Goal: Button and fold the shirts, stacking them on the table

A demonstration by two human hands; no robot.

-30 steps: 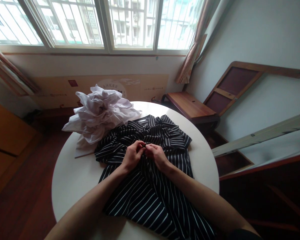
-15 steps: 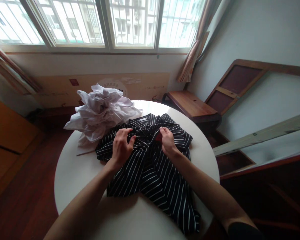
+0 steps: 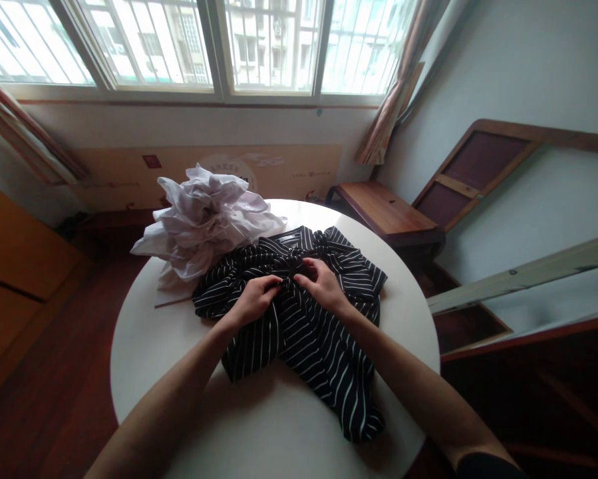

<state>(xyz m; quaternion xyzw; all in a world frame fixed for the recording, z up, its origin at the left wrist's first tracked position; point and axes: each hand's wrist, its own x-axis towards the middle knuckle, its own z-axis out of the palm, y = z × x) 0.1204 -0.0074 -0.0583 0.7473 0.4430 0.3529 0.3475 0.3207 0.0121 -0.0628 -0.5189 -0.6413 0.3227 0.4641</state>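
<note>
A black shirt with white stripes lies bunched on a round white table, its collar at the far side and one long end of cloth reaching toward me. My left hand pinches a fold of the cloth near the shirt's middle, left of centre. Just right of it, my right hand has thumb and fingers curled round a gathered, knot-like bunch of the same cloth. The two hands' fingertips are close together. Which layers lie between the fingers is hidden.
A crumpled pale fabric bundle sits at the table's back left, touching the shirt. Behind the table are a wooden bench and a cardboard panel below the window. An orange-brown cabinet stands left.
My left hand has moved right and down, closing on the cloth. My right hand has shifted left to the central bunch. The shirt's near end has pulled back and curled slightly.
</note>
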